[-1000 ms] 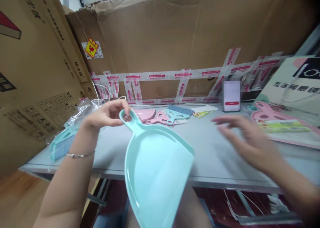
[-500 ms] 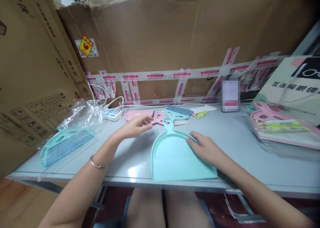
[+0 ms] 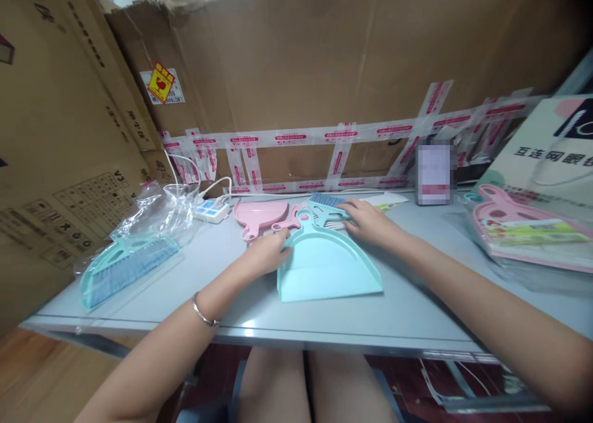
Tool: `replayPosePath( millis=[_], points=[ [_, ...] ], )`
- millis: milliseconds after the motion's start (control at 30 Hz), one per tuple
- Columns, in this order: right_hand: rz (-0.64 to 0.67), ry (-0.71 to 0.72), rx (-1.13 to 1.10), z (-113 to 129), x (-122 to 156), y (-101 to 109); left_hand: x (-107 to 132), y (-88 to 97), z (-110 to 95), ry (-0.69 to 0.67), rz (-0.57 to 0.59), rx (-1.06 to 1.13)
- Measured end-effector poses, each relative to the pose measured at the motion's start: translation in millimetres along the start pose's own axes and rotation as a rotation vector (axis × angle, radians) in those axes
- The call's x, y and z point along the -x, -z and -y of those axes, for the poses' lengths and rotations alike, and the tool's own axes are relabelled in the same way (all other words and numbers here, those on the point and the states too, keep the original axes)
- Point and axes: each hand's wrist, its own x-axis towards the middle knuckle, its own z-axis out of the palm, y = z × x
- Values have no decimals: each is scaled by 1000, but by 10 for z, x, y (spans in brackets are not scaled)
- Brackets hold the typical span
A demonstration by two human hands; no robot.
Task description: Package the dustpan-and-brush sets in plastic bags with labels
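A turquoise dustpan point(image 3: 328, 265) lies on the table in front of me, its open edge toward me. My left hand point(image 3: 267, 251) pinches its upper left rim. Just beyond its handle is a turquoise hand brush point(image 3: 327, 212) with blue bristles, and the closed fingers of my right hand point(image 3: 368, 221) grip its right end. A pink dustpan point(image 3: 262, 216) rests farther back on the left, handle toward me. Beside it a pink brush point(image 3: 291, 218) shows only in part, behind my left fingers and the turquoise brush.
Bagged on the left is another turquoise brush point(image 3: 132, 275); on the right, a bagged pink set point(image 3: 523, 228). A power strip point(image 3: 210, 211), a propped phone point(image 3: 434, 173) and a printed packet point(image 3: 389, 202) stand or lie along the back. Large cardboard boxes point(image 3: 278, 58) wall the table.
The turquoise dustpan has moved away from the table's front edge. My left hand has come down onto its left rim; my right hand has left its right rim and reached the turquoise brush.
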Motion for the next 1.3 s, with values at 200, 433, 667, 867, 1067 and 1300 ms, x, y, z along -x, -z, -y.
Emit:
replayPosePath(
  millis=[200,433,667,867,1067,1300],
  points=[
    [-20,151,54,-188,-153,-174,-5,21,68,-9,4,-1],
    [-390,-56,-90,-331,-82,146,-55,-19,186,-24,-4,26],
    [-697,-309,-664,-255,115,611,-75,-24,203,-6,-12,99],
    [-73,-369,-1017,258,135,417,-132,-23,233,7,-2,170],
    [100,-257,-750,651,196,171,-135,-15,218,0,-31,354],
    [-61,-99,-493,634,228,56,-124,-26,177,-3,-1,343]
  ],
)
